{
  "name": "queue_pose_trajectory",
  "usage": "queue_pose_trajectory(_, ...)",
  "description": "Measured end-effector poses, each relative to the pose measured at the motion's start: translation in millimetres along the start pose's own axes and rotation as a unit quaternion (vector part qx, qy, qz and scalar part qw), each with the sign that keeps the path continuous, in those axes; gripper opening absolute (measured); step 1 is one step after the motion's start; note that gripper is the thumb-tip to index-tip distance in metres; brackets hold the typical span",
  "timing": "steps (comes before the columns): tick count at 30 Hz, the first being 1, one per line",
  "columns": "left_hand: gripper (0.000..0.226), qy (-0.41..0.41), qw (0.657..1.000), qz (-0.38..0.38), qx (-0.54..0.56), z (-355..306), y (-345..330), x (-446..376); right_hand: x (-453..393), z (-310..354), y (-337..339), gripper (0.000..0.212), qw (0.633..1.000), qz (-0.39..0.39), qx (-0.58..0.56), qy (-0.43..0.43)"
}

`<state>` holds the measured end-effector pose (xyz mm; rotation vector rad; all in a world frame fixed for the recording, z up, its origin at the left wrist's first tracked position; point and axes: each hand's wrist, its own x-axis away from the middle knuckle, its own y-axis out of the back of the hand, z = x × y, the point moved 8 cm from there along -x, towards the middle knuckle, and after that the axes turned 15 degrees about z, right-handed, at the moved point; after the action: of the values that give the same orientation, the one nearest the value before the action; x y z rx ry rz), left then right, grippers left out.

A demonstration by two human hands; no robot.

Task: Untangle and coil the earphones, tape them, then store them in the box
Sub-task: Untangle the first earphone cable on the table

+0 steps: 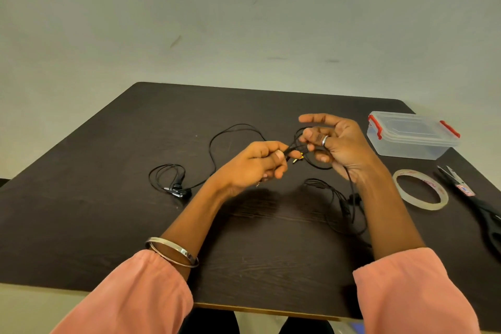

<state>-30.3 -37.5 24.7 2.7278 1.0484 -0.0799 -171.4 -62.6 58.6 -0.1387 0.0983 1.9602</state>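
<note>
Head view shows both hands, left hand (260,163) and right hand (333,144), close together above the dark worktop (108,225), each pinching the black earphones (296,148) cable between them. Loose loops trail onto the worktop; the box (412,135), tape (420,189) and scissors (477,203) lie to the right, before a pale wall (244,22).

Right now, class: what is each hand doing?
Left hand: pinching the black earphone cable near its plugs.
Right hand: holding loops of that cable, index finger extended.
</note>
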Motion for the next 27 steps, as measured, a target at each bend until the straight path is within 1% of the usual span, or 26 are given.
queue_pose_trajectory(2, 0.031, -0.032, 0.996, -0.01, 0.078, -2, 2, 0, 0, 1, 8, 0.018, 0.998, -0.023, 0.06, 0.008)
queue_pose_trajectory(5, 0.034, -0.08, 0.975, -0.049, 0.201, -4, 11, 1, -2, -7, 9, 0.018, 0.989, -0.029, 0.143, -0.013)
queue_pose_trajectory(8, 0.035, -0.121, 0.945, -0.095, 0.289, -6, 22, 3, -7, -16, -5, 0.013, 0.979, -0.003, 0.2, -0.042)
queue_pose_trajectory(11, 0.036, -0.147, 0.919, -0.157, 0.329, -5, 35, 8, -12, -22, -30, 0.012, 0.959, 0.04, 0.274, -0.06)
queue_pose_trajectory(16, 0.03, -0.139, 0.907, -0.26, 0.301, 4, 53, 19, -14, -28, -69, 0.013, 0.918, 0.125, 0.372, -0.063)
queue_pose_trajectory(20, 0.027, -0.119, 0.909, -0.315, 0.247, 3, 66, 27, -10, -34, -81, 0.01, 0.902, 0.179, 0.384, -0.081)
queue_pose_trajectory(22, 0.03, -0.107, 0.917, -0.318, 0.216, 2, 68, 29, -8, -32, -84, 0.01, 0.901, 0.191, 0.383, -0.075)
queue_pose_trajectory(24, 0.035, -0.087, 0.931, -0.309, 0.172, 2, 66, 27, -7, -25, -85, 0.009, 0.902, 0.188, 0.385, -0.055)
queue_pose_trajectory(27, 0.031, -0.049, 0.957, -0.264, 0.107, 6, 59, 19, -5, -11, -74, 0.009, 0.914, 0.146, 0.379, -0.023)
